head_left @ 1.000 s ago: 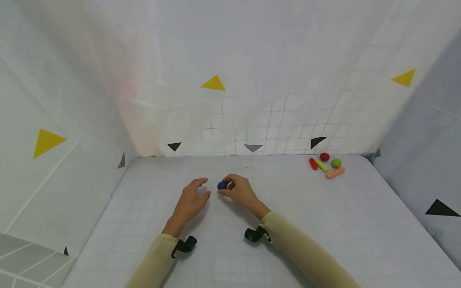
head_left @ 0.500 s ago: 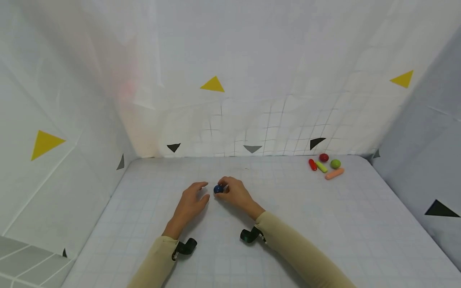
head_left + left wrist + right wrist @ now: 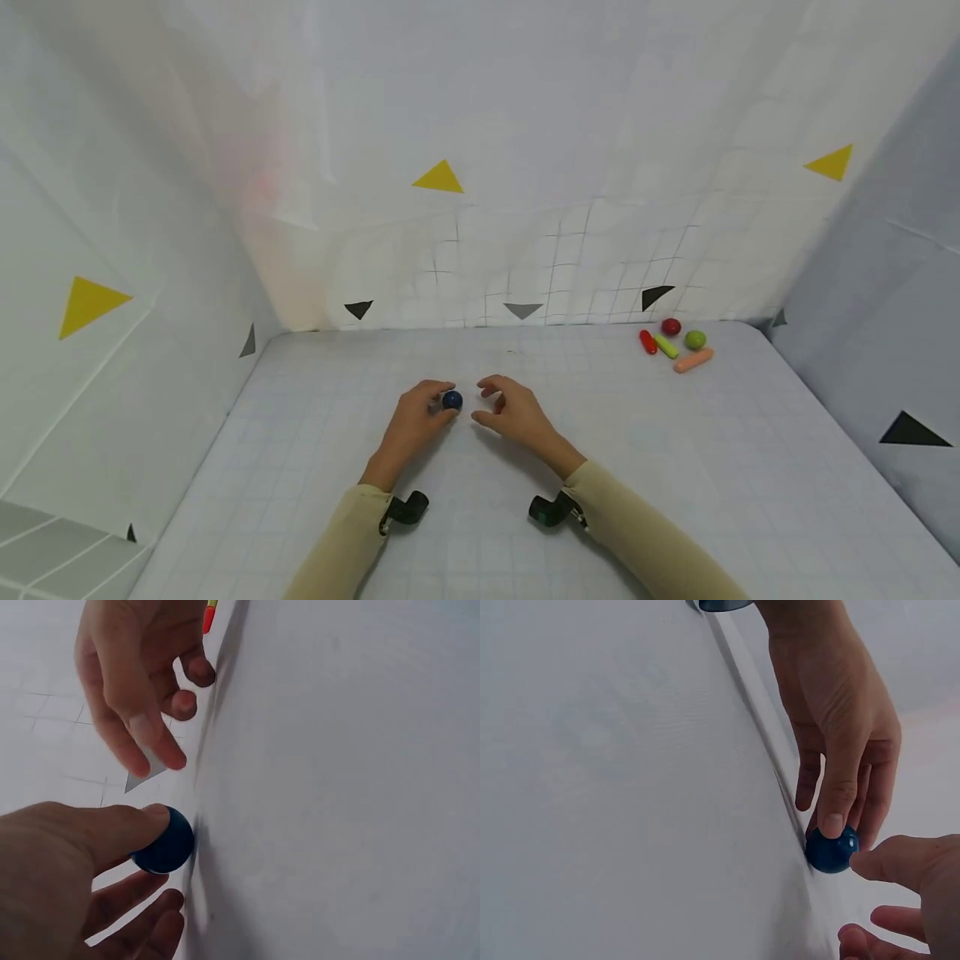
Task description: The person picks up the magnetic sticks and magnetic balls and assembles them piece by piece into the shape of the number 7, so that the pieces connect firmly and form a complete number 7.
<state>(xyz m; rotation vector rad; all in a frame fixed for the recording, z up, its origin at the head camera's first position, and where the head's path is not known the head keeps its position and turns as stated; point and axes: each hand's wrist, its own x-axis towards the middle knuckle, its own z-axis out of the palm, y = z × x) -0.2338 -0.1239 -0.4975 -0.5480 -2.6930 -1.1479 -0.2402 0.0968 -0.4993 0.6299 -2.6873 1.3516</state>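
Note:
A small dark blue ball (image 3: 452, 401) is pinched between the thumb and fingers of my left hand (image 3: 416, 419), near the middle of the table. The left wrist view shows the thumb lying over the top of the ball (image 3: 171, 844), with fingers beneath it. Just right of it, my right hand (image 3: 522, 418) has its thumb and fingers spread apart and holds nothing. From the right wrist view, my right thumb overlaps the edge of the ball (image 3: 829, 855), while the head view shows a gap between them.
At the back right of the white table (image 3: 480, 533) lie a red ball-like piece (image 3: 671, 327), a green one (image 3: 695, 339), a short red piece (image 3: 648, 342), a yellow-green stick (image 3: 666, 347) and an orange stick (image 3: 693, 361). White sheet walls (image 3: 600, 100) enclose the table.
The blue ball has passed from my right hand to my left. My right hand has let go and drawn back to the right, while my left has moved slightly right.

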